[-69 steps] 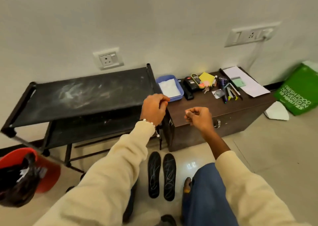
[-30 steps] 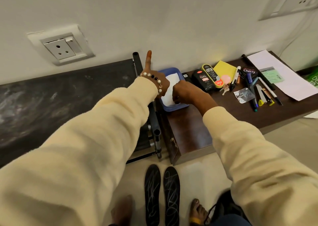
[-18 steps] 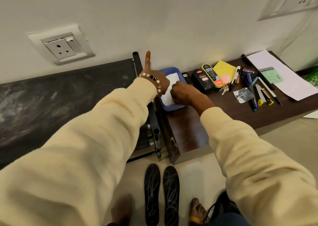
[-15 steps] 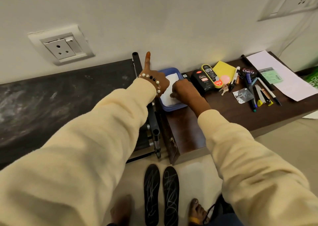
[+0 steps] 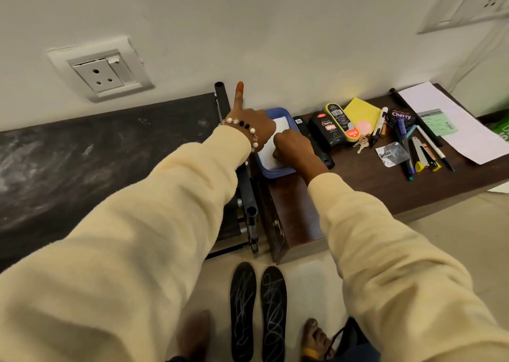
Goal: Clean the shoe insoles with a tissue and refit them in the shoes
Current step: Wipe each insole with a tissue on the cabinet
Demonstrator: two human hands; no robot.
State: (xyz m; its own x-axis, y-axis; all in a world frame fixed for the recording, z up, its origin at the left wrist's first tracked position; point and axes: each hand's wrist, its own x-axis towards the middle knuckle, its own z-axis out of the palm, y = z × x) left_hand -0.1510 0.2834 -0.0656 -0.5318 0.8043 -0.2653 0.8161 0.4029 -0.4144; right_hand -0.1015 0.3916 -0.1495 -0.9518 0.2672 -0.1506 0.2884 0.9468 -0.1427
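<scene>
Both hands at the blue tray (image 5: pixel 278 173), on the near-left corner of the dark wooden cabinet (image 5: pixel 358 185), fetching a tissue for the wipe-down. Left hand (image 5: pixel 252 126) resting over the tray's left rim, 1 finger sticking straight up toward the wall and the others bent down onto the rim, probably to keep the light tray from sliding while a sheet comes away; whether those fingers actually clasp the rim cannot be told. Right hand (image 5: pixel 293 148) knuckles-up on the white tissue stack (image 5: pixel 279 126) inside the tray, fingers curled under as if pinching the top sheet, though the fingertips are hidden, so the pinch itself cannot be confirmed. Below the tray, on the floor in front of the cabinet, 2 black insoles (image 5: pixel 257 312) lying side by side, tops up with pale scuff lines showing, set out flat and ready for cleaning, not yet touched. No shoes clearly in view. Right of the tray, shoe polish bottles (image 5: pixel 334 126), pens and papers, none needed for this step.
</scene>
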